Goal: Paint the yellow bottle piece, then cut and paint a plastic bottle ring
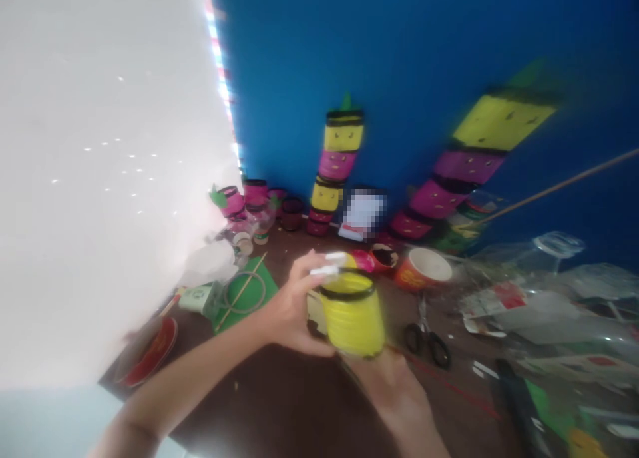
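A yellow cup-shaped container with a black band round its rim is held up over the dark table, its open top tilted towards me. My left hand grips it from the left, with fingers near the rim and the thumb low on its side. White bits show at those fingertips; I cannot tell what they are. From below, my right hand holds the container's base, its fingers mostly hidden. Scissors with black handles lie to the right of the container.
Stacks of yellow and pink cups with drawn faces stand against the blue wall. A red and white paper cup lies behind the scissors. Clear plastic bottles crowd the right side. Green paper lies at left.
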Motion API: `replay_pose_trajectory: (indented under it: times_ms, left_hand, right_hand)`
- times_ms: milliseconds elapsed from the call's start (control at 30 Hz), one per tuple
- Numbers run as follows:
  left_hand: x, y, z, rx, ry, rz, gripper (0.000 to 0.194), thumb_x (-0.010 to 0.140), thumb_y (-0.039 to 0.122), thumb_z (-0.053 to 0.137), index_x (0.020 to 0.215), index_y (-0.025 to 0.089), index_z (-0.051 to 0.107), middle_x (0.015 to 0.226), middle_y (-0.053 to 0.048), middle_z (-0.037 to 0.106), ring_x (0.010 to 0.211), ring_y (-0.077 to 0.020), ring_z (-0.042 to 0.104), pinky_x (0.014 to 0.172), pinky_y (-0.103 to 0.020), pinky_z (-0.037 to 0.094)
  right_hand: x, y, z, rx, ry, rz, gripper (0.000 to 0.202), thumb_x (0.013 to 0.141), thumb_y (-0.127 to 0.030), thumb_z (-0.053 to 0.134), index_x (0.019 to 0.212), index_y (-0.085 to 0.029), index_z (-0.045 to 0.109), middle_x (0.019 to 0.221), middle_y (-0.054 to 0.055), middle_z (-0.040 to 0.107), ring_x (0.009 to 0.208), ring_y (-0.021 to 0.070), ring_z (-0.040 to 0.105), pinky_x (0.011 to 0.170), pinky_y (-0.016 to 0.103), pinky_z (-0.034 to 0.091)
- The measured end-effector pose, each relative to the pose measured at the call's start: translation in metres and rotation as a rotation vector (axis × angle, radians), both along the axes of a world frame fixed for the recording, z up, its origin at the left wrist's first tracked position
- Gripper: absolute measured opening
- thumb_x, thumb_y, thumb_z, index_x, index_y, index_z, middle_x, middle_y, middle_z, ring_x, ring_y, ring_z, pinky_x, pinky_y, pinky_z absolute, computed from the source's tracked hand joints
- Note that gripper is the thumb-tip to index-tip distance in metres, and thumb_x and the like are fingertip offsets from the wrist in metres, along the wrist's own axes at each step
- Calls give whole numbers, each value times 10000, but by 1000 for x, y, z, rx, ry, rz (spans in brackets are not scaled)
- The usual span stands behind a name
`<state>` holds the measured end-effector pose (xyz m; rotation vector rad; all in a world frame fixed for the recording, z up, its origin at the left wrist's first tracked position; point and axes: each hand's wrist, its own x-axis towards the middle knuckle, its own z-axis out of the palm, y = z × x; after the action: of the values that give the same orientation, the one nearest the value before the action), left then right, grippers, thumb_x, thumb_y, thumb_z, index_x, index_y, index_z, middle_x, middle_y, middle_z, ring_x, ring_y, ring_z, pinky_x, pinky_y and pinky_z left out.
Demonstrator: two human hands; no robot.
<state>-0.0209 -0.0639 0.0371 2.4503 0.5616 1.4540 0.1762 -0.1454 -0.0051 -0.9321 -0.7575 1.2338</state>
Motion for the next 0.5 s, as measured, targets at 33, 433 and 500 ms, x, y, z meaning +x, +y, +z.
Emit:
replay_pose_trajectory:
  times_ms: [33,433,500]
  left_hand:
    - [-2,2,4,4,-8,8,1183,531,470,782,1398,308,-7,1344,-145,335,1267,-342,354,1039,-606,280]
    - [-23,12,25,-128,315,382,1038,601,374,712,1406,184,85,1293,-164,394,1208,-345,394,1076,-621,184]
    - [-22,12,26,-129,364,404,1019,597,369,708,1402,186,110,1284,-158,409,1208,-342,402,1084,-623,167]
  right_hand:
    - [1,0,2,-29,10,16,180,725,-400,642,757,-233,702,843,92,723,841,269,671,782,465,515]
    - [22,-3,34,187,-263,-378,153,723,-309,668,809,-182,663,590,27,701,599,212,689,655,378,564]
    - [23,-8,34,211,-358,-343,108,720,-299,685,733,-194,663,621,50,716,605,230,697,621,364,575]
